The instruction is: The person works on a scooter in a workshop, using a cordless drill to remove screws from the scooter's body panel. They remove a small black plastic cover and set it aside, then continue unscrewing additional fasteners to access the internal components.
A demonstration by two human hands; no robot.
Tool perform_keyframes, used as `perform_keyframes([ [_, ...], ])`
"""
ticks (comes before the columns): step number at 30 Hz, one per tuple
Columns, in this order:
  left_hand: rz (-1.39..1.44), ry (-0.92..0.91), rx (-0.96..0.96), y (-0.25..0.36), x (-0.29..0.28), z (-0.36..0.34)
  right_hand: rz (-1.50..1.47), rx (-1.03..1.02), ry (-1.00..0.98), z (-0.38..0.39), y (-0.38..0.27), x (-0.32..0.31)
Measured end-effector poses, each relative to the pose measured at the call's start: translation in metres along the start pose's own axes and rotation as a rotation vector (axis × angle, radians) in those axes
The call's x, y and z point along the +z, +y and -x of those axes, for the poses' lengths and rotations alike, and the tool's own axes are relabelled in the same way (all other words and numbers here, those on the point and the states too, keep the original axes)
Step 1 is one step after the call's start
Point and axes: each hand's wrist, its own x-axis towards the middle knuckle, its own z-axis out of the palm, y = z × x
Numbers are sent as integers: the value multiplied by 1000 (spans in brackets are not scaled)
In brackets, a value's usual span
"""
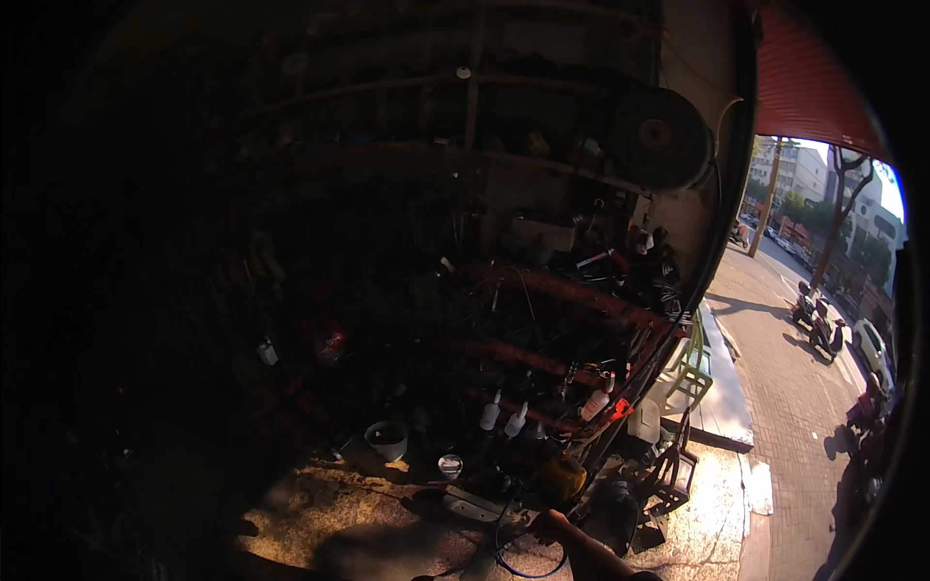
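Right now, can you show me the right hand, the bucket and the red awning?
Right hand (551, 524): head view, middle of the hand.
Bucket (390, 448): head view, outer wall.
Red awning (809, 85): head view, ribbed surface.

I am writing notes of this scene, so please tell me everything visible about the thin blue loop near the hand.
The thin blue loop looks flexible, like cable or hose, though its material is unclear. It curves near the picture's lower edge, against sunlit ground, below the right hand and reaching left. Whether the hand grips it cannot be told.
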Motion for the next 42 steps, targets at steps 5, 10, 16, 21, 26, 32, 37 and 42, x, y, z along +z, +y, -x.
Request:
perform_keyframes([
  [5,-4,137,-269,-108,-55,74,-543,262,-147,-44,-51,-9],
  [10,82,253,-679,-206,-73,171,-538,269,-292,-86,-105,-1],
  [16,290,339,-1058,-297,-49,280,-475,260,-376,-98,-125,16],
  [21,624,490,-1130,-329,-19,344,-371,273,-440,-103,-134,32],
  [26,640,613,-1167,-320,-6,390,-361,116,-425,-113,-165,42],
  [32,1567,784,-890,-311,20,453,-311,29,-571,-143,-230,34],
  [37,725,1054,-1177,-260,72,463,-59,-128,-644,-168,-320,19],
  [42,687,1179,-1355,-204,103,479,18,-336,-694,-169,-420,29],
])
